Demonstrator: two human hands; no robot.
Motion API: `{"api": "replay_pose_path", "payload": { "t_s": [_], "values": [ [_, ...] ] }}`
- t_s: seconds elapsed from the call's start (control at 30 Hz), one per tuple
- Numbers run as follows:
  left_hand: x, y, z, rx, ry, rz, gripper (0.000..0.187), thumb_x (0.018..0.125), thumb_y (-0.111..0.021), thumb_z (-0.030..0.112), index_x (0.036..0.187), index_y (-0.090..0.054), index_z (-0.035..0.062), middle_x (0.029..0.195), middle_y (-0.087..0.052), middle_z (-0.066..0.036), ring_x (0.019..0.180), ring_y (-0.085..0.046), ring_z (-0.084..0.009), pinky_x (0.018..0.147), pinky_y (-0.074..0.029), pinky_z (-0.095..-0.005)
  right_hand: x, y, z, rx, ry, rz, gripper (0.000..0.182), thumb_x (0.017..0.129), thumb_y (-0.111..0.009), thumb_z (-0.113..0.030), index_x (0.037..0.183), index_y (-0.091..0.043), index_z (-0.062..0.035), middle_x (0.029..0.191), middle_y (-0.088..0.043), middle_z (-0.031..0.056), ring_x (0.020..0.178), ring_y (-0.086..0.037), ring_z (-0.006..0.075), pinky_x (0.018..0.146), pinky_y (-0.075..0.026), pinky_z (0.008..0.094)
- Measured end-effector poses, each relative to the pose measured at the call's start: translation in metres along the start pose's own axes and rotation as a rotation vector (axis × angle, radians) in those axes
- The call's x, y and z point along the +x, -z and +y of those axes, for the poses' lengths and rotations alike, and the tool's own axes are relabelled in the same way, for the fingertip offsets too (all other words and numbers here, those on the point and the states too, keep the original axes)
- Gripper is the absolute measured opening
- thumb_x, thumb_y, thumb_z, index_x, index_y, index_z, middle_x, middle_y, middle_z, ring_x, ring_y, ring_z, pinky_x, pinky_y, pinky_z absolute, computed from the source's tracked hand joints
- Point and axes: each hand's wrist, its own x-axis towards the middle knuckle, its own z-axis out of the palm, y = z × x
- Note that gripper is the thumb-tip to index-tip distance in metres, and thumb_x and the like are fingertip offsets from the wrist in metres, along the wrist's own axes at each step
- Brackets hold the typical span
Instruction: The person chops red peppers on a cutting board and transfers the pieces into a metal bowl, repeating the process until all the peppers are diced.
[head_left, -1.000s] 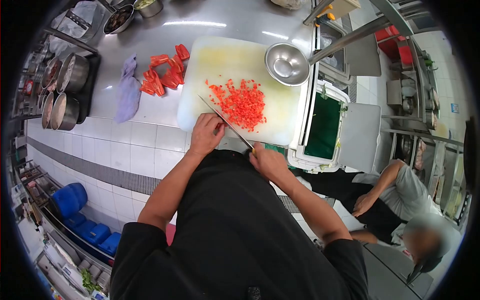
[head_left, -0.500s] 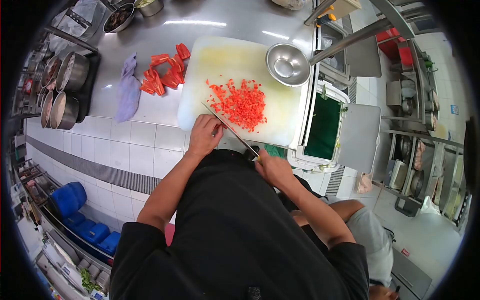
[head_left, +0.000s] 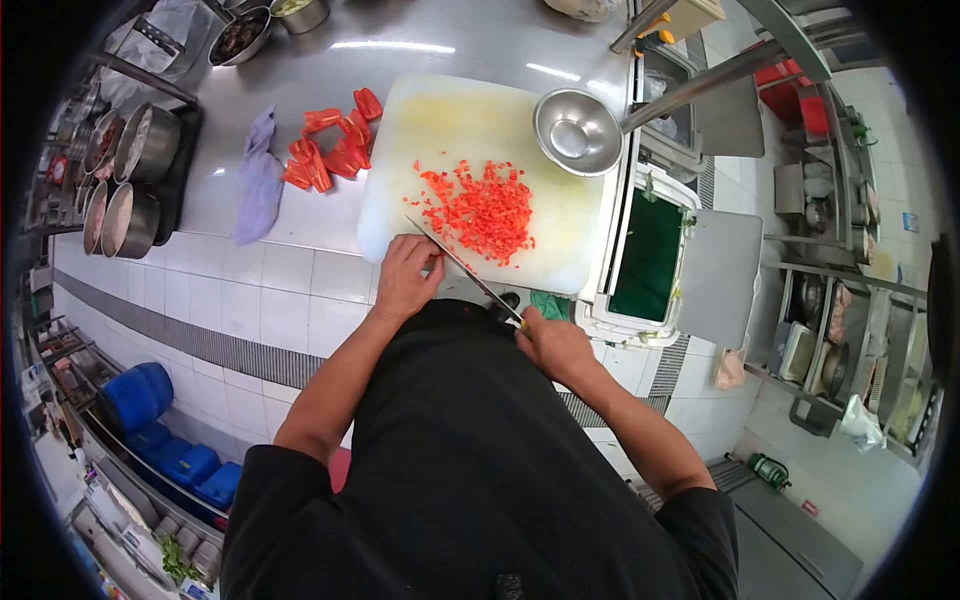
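My right hand (head_left: pixel 556 345) is closed around the handle of a kitchen knife (head_left: pixel 462 267). The blade slants up and left over the near edge of a white cutting board (head_left: pixel 425 115). Close beside the blade, my left hand (head_left: pixel 408 275) has its fingers curled on the board's near edge; whatever they grip is hidden. Diced red pepper (head_left: pixel 485 210) lies in a loose heap just beyond the blade. Larger red pepper pieces (head_left: pixel 330 145) are on the steel counter left of the board. A steel bowl (head_left: pixel 577 132) rests at the board's far right corner.
A purple cloth (head_left: pixel 260 180) lies on the counter (head_left: pixel 440 30) at the left. An open bin with a dark green inside (head_left: pixel 645 255) stands right of the board. Several pots (head_left: pixel 130 222) are at the far left, and a metal post (head_left: pixel 705 85) rises at the upper right.
The person in light grey shorts at the lower right is out of view, exposing the floor and a green bottle. My hands and the knife stay almost in place.
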Motion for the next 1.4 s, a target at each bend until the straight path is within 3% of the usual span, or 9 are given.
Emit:
{"api": "replay_pose_path", "payload": {
  "t_s": [0.23,0.43,0.57,0.73,0.87,0.93,1.07,1.23,1.4],
  "values": [
    [0.002,0.003,0.006,-0.013,0.041,0.003,0.019,0.079,-0.076,0.000,0.096,-0.068,0.0038,0.100,-0.066,-0.010,0.096,-0.062,-0.0323,0.084,-0.053,-0.0424,0.067,-0.008,-0.023,0.054,0.215,0.228,0.031,0.102,-0.062,-0.031,0.115,-0.053,-0.0049,0.077,-0.071,0.0249,0.076,-0.071,0.0467,0.070,-0.055,0.0588],
    [-0.002,0.013,0.010,0.021,0.030,0.027,0.018,0.079,-0.076,0.000,0.094,-0.069,0.0041,0.099,-0.066,-0.010,0.095,-0.062,-0.0318,0.083,-0.053,-0.0424,0.009,0.024,-0.020,-0.010,0.098,0.046,0.029,0.101,-0.063,-0.029,0.111,-0.054,-0.0032,0.078,-0.071,0.0224,0.073,-0.072,0.0443,0.067,-0.056,0.0577],
    [-0.003,0.005,0.004,0.067,0.008,0.054,0.015,0.080,-0.076,-0.001,0.092,-0.068,0.0043,0.098,-0.065,-0.009,0.095,-0.062,-0.0320,0.083,-0.052,-0.0428,0.010,-0.003,-0.004,-0.059,0.048,0.030,0.028,0.101,-0.063,-0.028,0.110,-0.054,-0.0032,0.077,-0.071,0.0228,0.073,-0.072,0.0442,0.067,-0.056,0.0573],
    [-0.003,0.007,0.005,0.067,-0.004,0.046,0.014,0.081,-0.076,0.001,0.091,-0.068,0.0044,0.099,-0.065,-0.009,0.095,-0.061,-0.0322,0.084,-0.052,-0.0432,0.066,-0.011,-0.023,0.046,0.227,0.191,0.036,0.101,-0.064,-0.032,0.118,-0.053,-0.0025,0.078,-0.071,0.0229,0.075,-0.071,0.0461,0.069,-0.056,0.0556],
    [-0.005,0.018,0.013,0.045,0.021,0.038,0.014,0.082,-0.076,0.002,0.094,-0.069,0.0044,0.100,-0.065,-0.009,0.097,-0.062,-0.0319,0.086,-0.052,-0.0428,0.056,0.006,-0.029,0.013,0.242,0.182,0.036,0.102,-0.064,-0.032,0.120,-0.054,-0.0030,0.079,-0.071,0.0238,0.075,-0.071,0.0465,0.070,-0.056,0.0565],
    [-0.008,0.018,0.011,0.057,0.026,0.048,0.015,0.081,-0.076,0.001,0.094,-0.069,0.0043,0.100,-0.065,-0.009,0.097,-0.062,-0.0319,0.087,-0.052,-0.0426,0.029,0.017,-0.025,-0.024,0.145,0.079,0.030,0.100,-0.064,-0.030,0.111,-0.055,-0.0044,0.075,-0.071,0.0215,0.075,-0.073,0.0447,0.068,-0.057,0.0565],
    [-0.010,0.015,0.004,0.106,0.008,0.044,0.015,0.081,-0.076,0.000,0.094,-0.069,0.0039,0.099,-0.065,-0.010,0.096,-0.062,-0.0321,0.086,-0.052,-0.0422,0.012,0.006,-0.012,-0.068,0.074,0.001,0.029,0.101,-0.064,-0.031,0.111,-0.055,-0.0053,0.075,-0.071,0.0210,0.074,-0.072,0.0457,0.067,-0.057,0.0567],
    [-0.007,0.014,0.004,0.133,0.010,0.062,0.014,0.081,-0.076,0.000,0.093,-0.069,0.0038,0.098,-0.066,-0.010,0.095,-0.062,-0.0318,0.085,-0.051,-0.0423,0.068,-0.016,-0.034,0.060,0.216,0.172,0.032,0.102,-0.063,-0.030,0.118,-0.053,-0.0046,0.081,-0.071,0.0248,0.079,-0.071,0.0462,0.071,-0.055,0.0574],
    [-0.011,0.019,0.007,0.093,0.027,0.064,0.013,0.082,-0.077,0.001,0.093,-0.070,0.0037,0.097,-0.066,-0.010,0.095,-0.062,-0.0313,0.084,-0.052,-0.0423,0.058,0.004,-0.041,0.011,0.261,0.192,0.030,0.100,-0.064,-0.029,0.114,-0.054,-0.0037,0.079,-0.072,0.0231,0.076,-0.072,0.0434,0.069,-0.056,0.0559]
  ]
}}
